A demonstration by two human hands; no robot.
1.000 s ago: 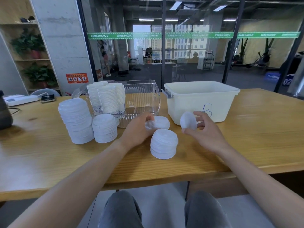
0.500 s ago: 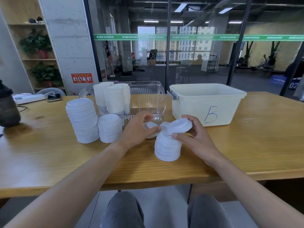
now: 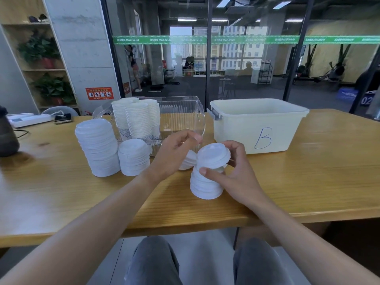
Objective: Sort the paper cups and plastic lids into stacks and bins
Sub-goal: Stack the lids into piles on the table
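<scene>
Right hand [image 3: 236, 171] grip pinches lid [image 3: 213, 156] tilted over stack [image 3: 205, 186]; left hand [image 3: 174, 153] grip holds lids [image 3: 188, 161] at 10 o'clock. Risk: skewed seating topples stack.

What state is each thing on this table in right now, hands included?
Right hand: holds a lid tilted over the nearest lid stack.
Left hand: fingers curled above loose lids; grip unclear.
Tall lid stack: upright, leaning slightly.
Short lid stack: upright.
Paper cups: nested, standing in the clear bin.
Bin marked B: open, contents hidden.
</scene>
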